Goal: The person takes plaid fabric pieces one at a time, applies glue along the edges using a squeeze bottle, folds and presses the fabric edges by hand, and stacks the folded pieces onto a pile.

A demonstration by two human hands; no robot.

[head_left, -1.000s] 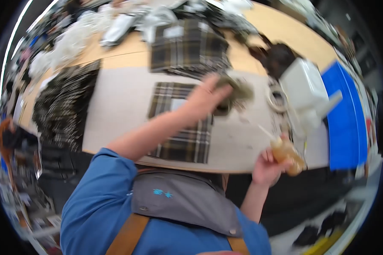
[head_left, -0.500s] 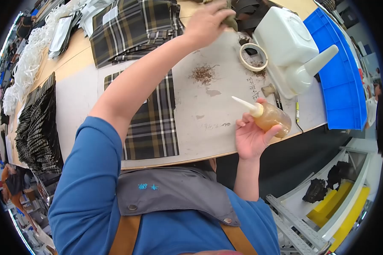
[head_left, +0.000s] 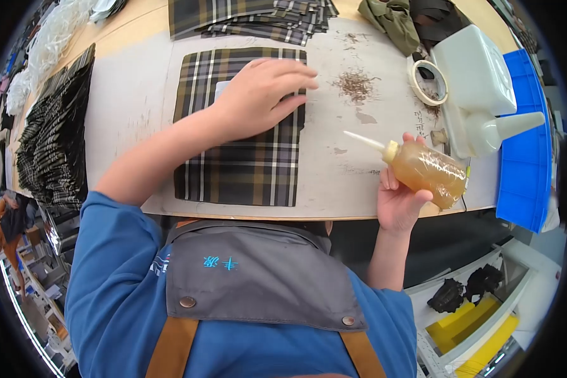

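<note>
My left hand (head_left: 268, 96) is over a dark plaid fabric panel (head_left: 236, 179), palm down with fingers stretched out and apart. Whether it touches the cloth I cannot tell. A small pale patch (head_left: 222, 89) on the panel shows beside the hand and is partly covered by it. My right hand (head_left: 402, 205) is wrapped round a clear squeeze bottle (head_left: 429, 171) of amber liquid, held tilted above the table's front edge. Its long white nozzle points up and to the left.
More plaid panels (head_left: 258, 22) are stacked at the back, with a folded pile (head_left: 53, 135) at left. At right are an olive cloth (head_left: 394, 24), a tape roll (head_left: 413, 82), a large white container (head_left: 475, 69) and a blue bin (head_left: 523, 189). Brown scraps (head_left: 356, 86) lie mid-table.
My left hand has come back from the olive cloth at the far side to above the plaid panel. The bottle stays in my right hand. The whole view has shifted.
</note>
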